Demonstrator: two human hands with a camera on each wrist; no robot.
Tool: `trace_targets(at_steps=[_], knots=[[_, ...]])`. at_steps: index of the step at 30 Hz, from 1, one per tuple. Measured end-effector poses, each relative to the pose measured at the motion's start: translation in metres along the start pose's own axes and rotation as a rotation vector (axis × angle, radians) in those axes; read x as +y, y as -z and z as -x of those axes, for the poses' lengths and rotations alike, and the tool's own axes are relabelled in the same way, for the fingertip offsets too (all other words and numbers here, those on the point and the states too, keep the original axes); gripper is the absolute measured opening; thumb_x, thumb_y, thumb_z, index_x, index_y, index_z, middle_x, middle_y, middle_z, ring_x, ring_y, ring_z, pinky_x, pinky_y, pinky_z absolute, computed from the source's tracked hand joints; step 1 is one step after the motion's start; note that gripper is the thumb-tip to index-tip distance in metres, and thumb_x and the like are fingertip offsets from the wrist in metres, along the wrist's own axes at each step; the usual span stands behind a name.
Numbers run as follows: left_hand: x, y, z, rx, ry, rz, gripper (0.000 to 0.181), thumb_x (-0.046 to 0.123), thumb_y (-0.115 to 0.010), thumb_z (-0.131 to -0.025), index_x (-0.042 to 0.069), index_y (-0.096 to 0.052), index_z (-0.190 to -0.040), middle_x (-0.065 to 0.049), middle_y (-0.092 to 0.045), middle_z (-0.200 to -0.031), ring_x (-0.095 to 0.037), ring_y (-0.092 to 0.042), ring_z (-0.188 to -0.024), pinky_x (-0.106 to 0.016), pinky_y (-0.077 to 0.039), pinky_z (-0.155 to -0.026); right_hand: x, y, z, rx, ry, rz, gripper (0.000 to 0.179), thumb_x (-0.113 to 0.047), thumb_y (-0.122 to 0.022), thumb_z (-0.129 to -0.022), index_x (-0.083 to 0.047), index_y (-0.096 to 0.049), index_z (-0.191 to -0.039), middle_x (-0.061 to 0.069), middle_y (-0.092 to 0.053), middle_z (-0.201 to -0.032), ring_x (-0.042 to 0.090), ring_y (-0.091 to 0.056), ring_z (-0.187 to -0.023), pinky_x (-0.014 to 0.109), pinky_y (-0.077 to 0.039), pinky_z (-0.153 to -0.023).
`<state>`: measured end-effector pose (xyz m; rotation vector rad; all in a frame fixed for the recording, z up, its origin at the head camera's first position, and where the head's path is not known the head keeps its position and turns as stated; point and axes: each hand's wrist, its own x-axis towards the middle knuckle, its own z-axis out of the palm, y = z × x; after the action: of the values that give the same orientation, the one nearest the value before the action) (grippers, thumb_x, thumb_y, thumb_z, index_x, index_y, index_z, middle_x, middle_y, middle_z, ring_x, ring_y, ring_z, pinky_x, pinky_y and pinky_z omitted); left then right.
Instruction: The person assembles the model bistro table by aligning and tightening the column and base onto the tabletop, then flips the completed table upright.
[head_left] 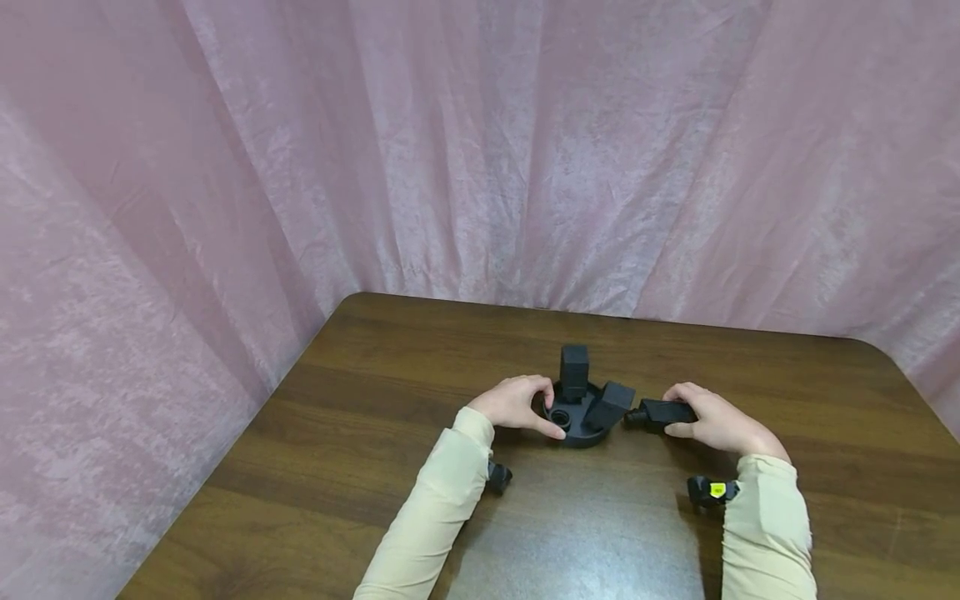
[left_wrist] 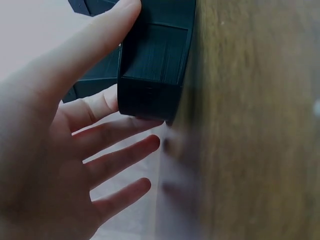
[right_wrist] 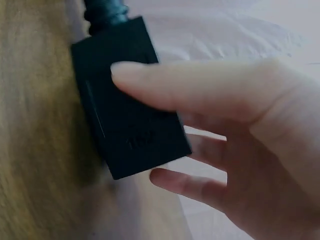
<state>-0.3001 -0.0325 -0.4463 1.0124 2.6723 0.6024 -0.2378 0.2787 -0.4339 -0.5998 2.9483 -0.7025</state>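
My left hand [head_left: 517,404] grips the rim of a round black base [head_left: 587,439] between thumb and fingers, at its left side. In the left wrist view the thumb lies over the edge of the base [left_wrist: 150,97], and the lower fingers spread loosely beneath. A black rectangular block [head_left: 574,367] stands upright at the back of the base, and a second block [head_left: 613,400] tilts outward on its right. At the front left of the base shows a round socket [head_left: 559,418]. My right hand [head_left: 716,421] pinches a black block with a ribbed neck [right_wrist: 135,125], its neck pointing towards the base.
A brown wooden table [head_left: 360,375] lies under both hands. Pink curtains [head_left: 480,150] hang behind it and along the left side. Small black wrist cameras sit by the left sleeve [head_left: 427,517] and the right sleeve [head_left: 768,533].
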Motion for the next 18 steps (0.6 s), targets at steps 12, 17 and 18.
trace_targets(at_steps=[12,17,18], knots=[[0.005,-0.002,-0.002,0.048,0.043,-0.083,0.048,0.066,-0.068,-0.059,0.022,-0.053,-0.072,0.009,-0.048,-0.079,-0.008,-0.046,-0.069,-0.026,-0.034,-0.073,-0.017,0.017,0.005,-0.029,-0.006,-0.047,0.030,-0.032,-0.068,-0.077,-0.019,-0.055,-0.100,-0.003,-0.056,-0.079,0.007,-0.045,-0.066,0.021,-0.035,-0.057],[0.004,0.000,0.000,0.037,0.009,-0.092,0.042,0.060,-0.069,-0.062,0.023,-0.055,-0.076,0.010,-0.051,-0.077,-0.007,-0.045,-0.069,-0.027,-0.034,-0.075,-0.025,0.023,0.009,0.013,0.007,-0.042,0.031,-0.035,-0.067,-0.078,-0.023,-0.054,-0.103,-0.004,-0.057,-0.085,0.007,-0.046,-0.068,0.021,-0.036,-0.058],[0.004,0.001,0.000,0.035,0.004,-0.089,0.041,0.059,-0.070,-0.063,0.023,-0.056,-0.077,0.011,-0.052,-0.077,-0.007,-0.045,-0.070,-0.026,-0.035,-0.075,-0.027,0.025,0.011,0.018,0.007,-0.046,0.031,-0.036,-0.067,-0.078,-0.024,-0.054,-0.104,-0.004,-0.057,-0.086,0.007,-0.046,-0.068,0.021,-0.036,-0.058]])
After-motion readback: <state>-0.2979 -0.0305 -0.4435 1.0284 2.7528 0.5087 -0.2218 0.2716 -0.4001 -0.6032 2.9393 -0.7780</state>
